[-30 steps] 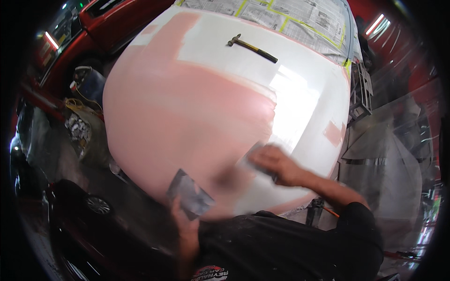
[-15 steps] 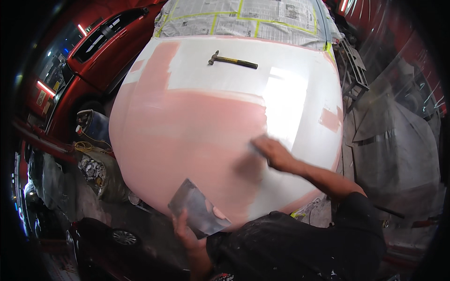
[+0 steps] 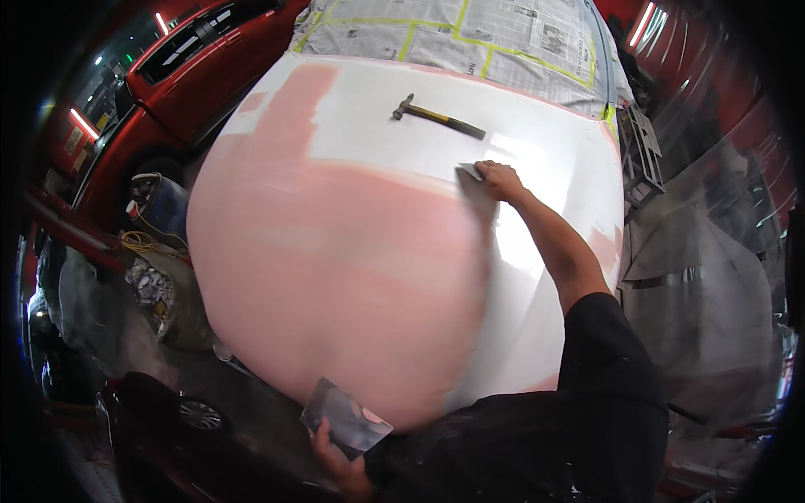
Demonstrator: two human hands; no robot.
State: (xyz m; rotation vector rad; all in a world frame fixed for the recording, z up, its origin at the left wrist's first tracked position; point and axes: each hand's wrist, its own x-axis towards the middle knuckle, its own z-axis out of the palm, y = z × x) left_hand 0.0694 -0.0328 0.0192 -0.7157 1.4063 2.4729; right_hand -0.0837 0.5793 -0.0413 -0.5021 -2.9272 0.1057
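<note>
- Over the hood's far right part, I've got the right grip (image 3: 498,180) closed around a small grey blade (image 3: 471,171), arm stretched long!
- That blade sits right by the upper right corner of the pink coat (image 3: 335,277); whether its edge touches, I can't tell from my seat.
- Down at the near edge, my left grip (image 3: 333,453) has fingers bent on a grey plate (image 3: 342,415), held at its lower left side and tilted, with a pink smear near one edge.
- Beneath both hands spreads the hood (image 3: 360,130), white along the top and right, pink over most of the left and middle.
- Just above the blade lies a hammer (image 3: 440,117), flat on the white, head to the left, dark handle slanting down to the right.
- Beyond, newspaper (image 3: 520,33) covers the far end, crossed by yellow tape (image 3: 407,42).
- Off to the left: a red car (image 3: 168,75), then a blue bucket (image 3: 168,205) and a stuffed bag (image 3: 180,306) near the hood's side.
- Lower left, a dark car (image 3: 159,427) shows one wheel.
</note>
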